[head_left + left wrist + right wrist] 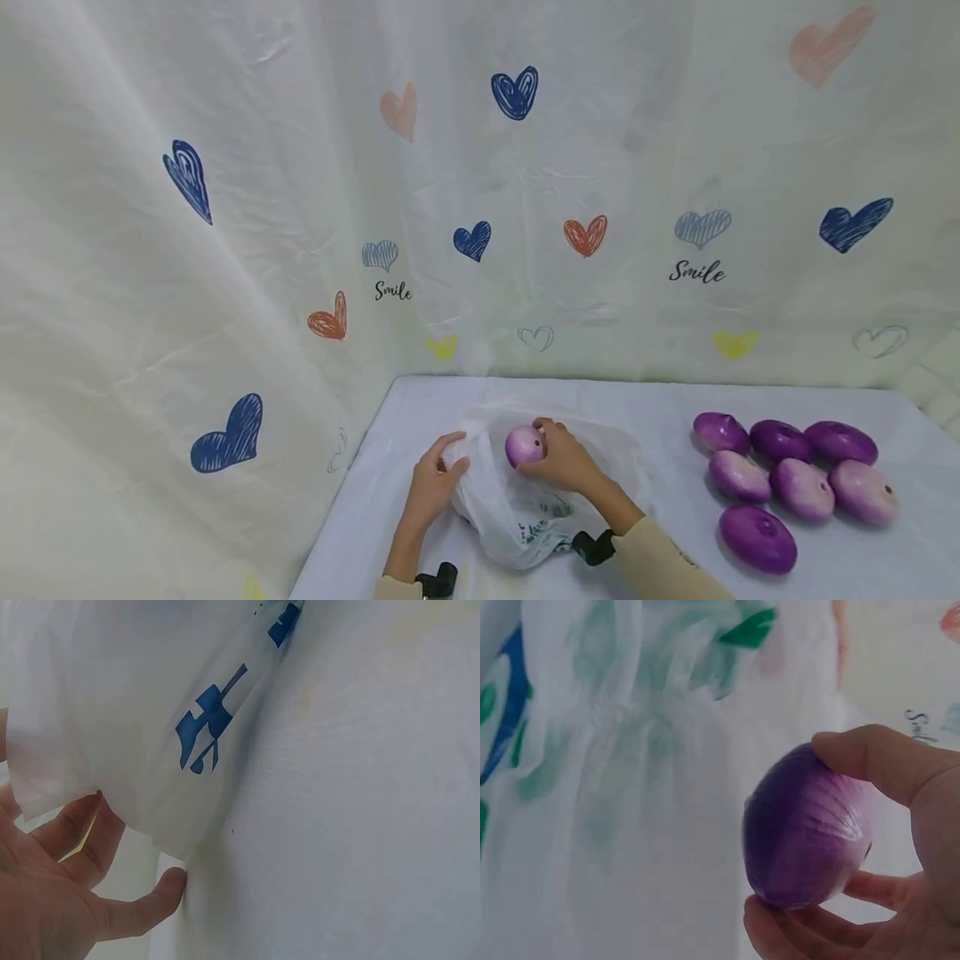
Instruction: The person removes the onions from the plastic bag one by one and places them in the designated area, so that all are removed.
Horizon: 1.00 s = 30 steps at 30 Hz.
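In the head view my right hand [564,458] holds a purple onion [523,447] over a white plastic bag [495,508]. The right wrist view shows the thumb on top of the onion [806,829] and the fingers beneath it. My left hand [433,481] is at the bag's left edge, thumb and fingers spread apart. In the left wrist view some fingers of the left hand [71,877] go behind the bag's edge, while the thumb lies close to its lower corner. Blue and green print marks the bag [127,697]. What lies inside the bag is hidden.
Several purple onions [801,490] lie grouped on the right side of the white-covered table [667,550]. A pale curtain [630,158] printed with hearts and "Smile" hangs behind the table and along its left side.
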Each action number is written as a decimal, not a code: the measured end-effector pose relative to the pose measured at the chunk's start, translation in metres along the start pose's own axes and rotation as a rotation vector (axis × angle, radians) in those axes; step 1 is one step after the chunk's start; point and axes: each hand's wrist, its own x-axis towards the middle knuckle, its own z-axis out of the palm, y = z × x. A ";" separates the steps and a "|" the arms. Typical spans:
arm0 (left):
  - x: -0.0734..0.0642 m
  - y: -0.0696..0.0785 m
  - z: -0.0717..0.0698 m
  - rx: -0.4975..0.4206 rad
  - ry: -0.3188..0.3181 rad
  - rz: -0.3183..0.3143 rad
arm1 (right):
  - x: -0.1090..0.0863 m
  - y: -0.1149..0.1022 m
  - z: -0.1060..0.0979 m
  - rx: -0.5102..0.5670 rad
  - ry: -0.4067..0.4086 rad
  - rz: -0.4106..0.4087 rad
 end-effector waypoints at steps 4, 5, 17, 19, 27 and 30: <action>0.002 0.000 0.001 0.006 0.010 -0.011 | -0.021 -0.001 -0.018 0.045 -0.038 -0.055; 0.002 0.000 0.001 0.006 0.010 -0.014 | -0.027 -0.002 -0.023 0.055 -0.052 -0.070; 0.000 -0.002 0.001 -0.006 0.012 -0.024 | -0.095 0.010 -0.079 0.103 -0.115 -0.304; -0.001 -0.002 0.001 -0.004 0.014 -0.022 | -0.104 0.013 -0.087 0.119 -0.090 -0.349; -0.001 -0.002 0.002 0.008 0.025 -0.014 | -0.139 0.029 -0.127 0.115 0.111 -0.509; -0.001 -0.001 0.002 0.008 0.025 -0.011 | -0.149 0.042 -0.144 0.090 0.190 -0.497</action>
